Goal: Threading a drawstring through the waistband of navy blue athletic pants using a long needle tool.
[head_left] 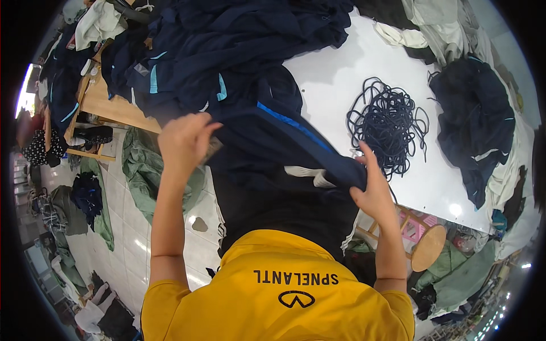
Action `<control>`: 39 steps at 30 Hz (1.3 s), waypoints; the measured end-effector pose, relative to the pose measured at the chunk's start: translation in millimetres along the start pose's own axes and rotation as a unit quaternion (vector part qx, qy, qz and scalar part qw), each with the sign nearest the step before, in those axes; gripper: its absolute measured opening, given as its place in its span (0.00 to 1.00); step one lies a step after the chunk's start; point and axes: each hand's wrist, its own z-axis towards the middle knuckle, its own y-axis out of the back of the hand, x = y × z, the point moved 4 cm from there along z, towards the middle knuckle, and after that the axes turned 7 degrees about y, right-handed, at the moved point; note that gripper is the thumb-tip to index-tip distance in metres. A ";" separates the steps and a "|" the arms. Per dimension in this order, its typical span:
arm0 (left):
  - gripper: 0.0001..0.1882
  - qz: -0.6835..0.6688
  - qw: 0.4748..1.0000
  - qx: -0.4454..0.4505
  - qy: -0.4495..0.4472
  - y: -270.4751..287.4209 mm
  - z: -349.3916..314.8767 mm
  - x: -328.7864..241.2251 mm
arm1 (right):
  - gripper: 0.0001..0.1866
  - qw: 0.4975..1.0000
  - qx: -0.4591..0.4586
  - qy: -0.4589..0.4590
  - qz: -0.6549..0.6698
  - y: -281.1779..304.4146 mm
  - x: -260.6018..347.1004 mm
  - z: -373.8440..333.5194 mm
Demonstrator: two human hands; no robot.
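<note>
A navy garment (256,142) with a bright blue strip along its upper edge stretches between my two hands, in front of my body. My left hand (187,139) is closed at the garment's left end, its fingers bunched around the fabric. At the other end, my right hand (372,184) grips the edge between thumb and fingers. Two small white pieces (310,173) show on the cloth close to my right hand; what they are I cannot make out. Beyond the garment lies a heap of navy clothes (239,40) with light blue strips.
A tangled pile of navy cord (389,128) lies on the white table (324,68), just past my right hand. Another navy garment (475,122) is at the table's right. A round wooden stool (429,247) stands below the table edge. Green cloth (142,170) lies on the left.
</note>
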 end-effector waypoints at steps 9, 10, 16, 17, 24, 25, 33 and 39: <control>0.07 -0.219 0.943 0.075 -0.241 -15.8 5.6 -125.9 | 0.39 0.942 -0.130 0.307 0.040 12.9 74.0 0.1; 0.08 -0.275 0.935 0.074 -0.211 -19.2 -0.6 -138.5 | 0.32 0.958 -0.075 0.276 0.017 17.0 76.3 0.8; 0.17 -0.384 0.810 0.436 -0.076 -51.5 -37.0 -141.1 | 0.10 0.992 -0.030 0.117 0.048 43.9 38.8 -17.9; 0.17 -0.384 0.811 0.435 -0.075 -54.4 -40.6 -137.9 | 0.08 0.990 -0.056 0.121 0.045 47.3 36.5 -21.9; 0.21 -0.415 0.776 0.472 -0.058 -53.7 -61.1 -133.5 | 0.05 0.995 0.006 0.083 0.060 32.1 44.1 -14.3; 0.21 -0.419 0.773 0.474 -0.055 -52.4 -63.3 -134.9 | 0.05 0.993 0.000 0.107 0.058 35.8 45.7 -11.8; 0.13 -0.457 0.761 0.459 -0.013 -29.0 -49.8 -123.0 | 0.08 0.997 0.003 0.074 0.027 55.0 52.0 -15.9; 0.12 -0.450 0.798 0.399 0.046 -49.3 -75.3 -141.5 | 0.53 0.964 0.189 0.173 0.074 4.6 71.6 -2.6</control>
